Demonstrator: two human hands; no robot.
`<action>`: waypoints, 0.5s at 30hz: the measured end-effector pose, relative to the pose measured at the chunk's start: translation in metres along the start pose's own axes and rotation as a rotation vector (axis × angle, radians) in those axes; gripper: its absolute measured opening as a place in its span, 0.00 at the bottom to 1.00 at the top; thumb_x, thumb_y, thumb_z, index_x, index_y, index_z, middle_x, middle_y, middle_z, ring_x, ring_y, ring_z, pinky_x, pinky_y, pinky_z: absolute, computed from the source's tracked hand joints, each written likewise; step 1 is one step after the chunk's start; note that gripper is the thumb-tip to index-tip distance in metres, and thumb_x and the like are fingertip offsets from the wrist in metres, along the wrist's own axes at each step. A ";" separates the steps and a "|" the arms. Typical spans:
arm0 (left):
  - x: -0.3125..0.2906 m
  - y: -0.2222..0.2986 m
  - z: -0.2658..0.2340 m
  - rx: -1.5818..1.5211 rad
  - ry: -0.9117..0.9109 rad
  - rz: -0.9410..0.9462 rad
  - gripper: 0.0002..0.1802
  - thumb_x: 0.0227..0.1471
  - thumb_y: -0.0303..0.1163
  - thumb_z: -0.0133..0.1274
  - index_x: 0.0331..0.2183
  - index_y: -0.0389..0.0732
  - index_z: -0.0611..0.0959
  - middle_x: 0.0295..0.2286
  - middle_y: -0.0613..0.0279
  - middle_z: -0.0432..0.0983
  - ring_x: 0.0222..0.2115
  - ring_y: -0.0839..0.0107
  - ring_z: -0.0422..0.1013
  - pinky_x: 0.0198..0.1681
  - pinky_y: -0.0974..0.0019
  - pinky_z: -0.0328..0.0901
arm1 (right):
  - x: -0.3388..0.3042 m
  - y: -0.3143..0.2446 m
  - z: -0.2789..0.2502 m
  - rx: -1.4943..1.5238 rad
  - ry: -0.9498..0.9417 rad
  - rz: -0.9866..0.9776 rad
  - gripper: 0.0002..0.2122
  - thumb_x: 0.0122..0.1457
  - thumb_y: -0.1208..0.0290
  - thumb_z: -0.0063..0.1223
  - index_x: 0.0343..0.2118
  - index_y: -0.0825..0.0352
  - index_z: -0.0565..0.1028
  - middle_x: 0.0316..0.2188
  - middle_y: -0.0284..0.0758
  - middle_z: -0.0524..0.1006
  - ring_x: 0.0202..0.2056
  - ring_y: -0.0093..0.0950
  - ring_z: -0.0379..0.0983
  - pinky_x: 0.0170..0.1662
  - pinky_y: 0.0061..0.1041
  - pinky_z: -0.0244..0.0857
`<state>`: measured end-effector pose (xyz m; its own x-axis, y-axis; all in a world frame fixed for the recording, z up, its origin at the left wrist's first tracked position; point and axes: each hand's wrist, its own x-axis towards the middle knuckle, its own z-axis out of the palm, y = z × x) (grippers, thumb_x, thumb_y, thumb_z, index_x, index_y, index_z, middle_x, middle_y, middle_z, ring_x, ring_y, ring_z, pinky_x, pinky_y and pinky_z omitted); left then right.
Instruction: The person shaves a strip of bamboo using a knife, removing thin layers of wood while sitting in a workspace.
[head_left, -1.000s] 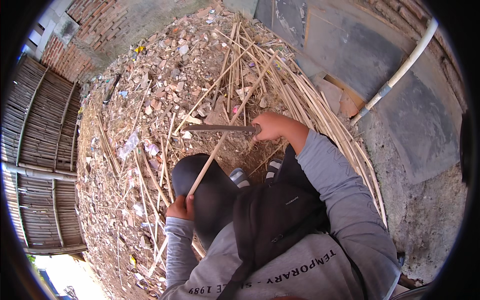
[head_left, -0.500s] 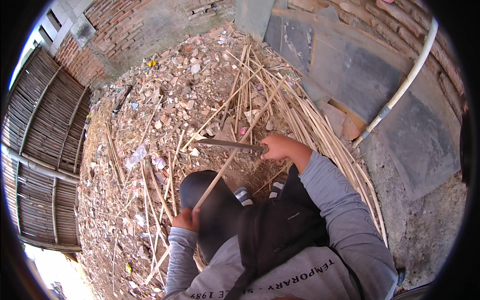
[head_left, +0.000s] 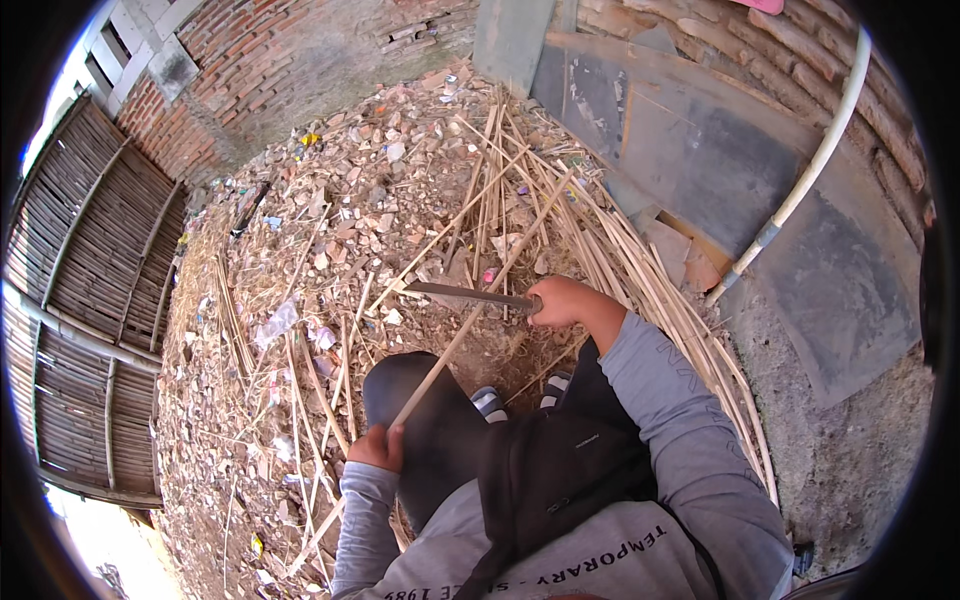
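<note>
My left hand, beside my left knee, is closed around a long bamboo strip. The strip slants up and away to the right, its far part lying among other strips. In my right hand is the handle of a long dark-bladed knife. Its blade points left and crosses the strip well ahead of my left hand; whether it presses on the strip I cannot tell. My right fingers wrap the handle, which is mostly hidden.
A bundle of bamboo strips lies along the right. More loose strips are on the left. Rubble and litter cover the ground. Dark panels and a pale pole lean at the right wall. A bamboo screen stands left.
The view has shifted slightly. Both hands keep their holds, and the knife stays across the strip with barely any visible movement.
</note>
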<state>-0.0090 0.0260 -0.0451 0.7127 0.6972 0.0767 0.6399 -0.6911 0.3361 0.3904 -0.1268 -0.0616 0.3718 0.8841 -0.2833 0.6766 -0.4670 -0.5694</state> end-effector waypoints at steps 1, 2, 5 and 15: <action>0.000 0.000 -0.001 0.002 0.009 0.007 0.21 0.56 0.46 0.52 0.21 0.40 0.71 0.16 0.42 0.71 0.20 0.40 0.70 0.23 0.44 0.63 | 0.000 0.002 0.002 -0.023 0.028 -0.017 0.17 0.46 0.57 0.62 0.35 0.64 0.79 0.28 0.44 0.78 0.34 0.43 0.76 0.38 0.40 0.68; 0.000 0.000 0.001 0.001 0.016 0.017 0.21 0.56 0.46 0.52 0.22 0.40 0.71 0.16 0.42 0.71 0.20 0.39 0.70 0.23 0.44 0.63 | 0.001 0.006 0.004 -0.047 0.056 -0.029 0.17 0.46 0.57 0.62 0.35 0.64 0.79 0.27 0.44 0.78 0.33 0.42 0.76 0.37 0.39 0.68; 0.000 -0.001 0.003 0.005 0.030 0.038 0.21 0.56 0.46 0.51 0.22 0.40 0.72 0.16 0.42 0.71 0.20 0.39 0.70 0.23 0.44 0.63 | 0.003 0.010 0.011 -0.056 0.110 -0.097 0.17 0.46 0.57 0.62 0.33 0.65 0.78 0.25 0.43 0.77 0.32 0.42 0.75 0.36 0.40 0.67; 0.000 0.003 0.000 0.020 0.005 0.014 0.22 0.57 0.47 0.49 0.21 0.39 0.72 0.16 0.42 0.72 0.21 0.39 0.70 0.24 0.44 0.64 | 0.008 0.011 0.010 -0.067 0.027 -0.047 0.16 0.44 0.58 0.62 0.32 0.63 0.79 0.27 0.43 0.78 0.34 0.43 0.76 0.38 0.41 0.68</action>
<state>-0.0072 0.0241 -0.0438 0.7203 0.6882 0.0865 0.6354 -0.7047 0.3156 0.3944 -0.1247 -0.0782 0.3549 0.9046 -0.2363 0.7345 -0.4261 -0.5282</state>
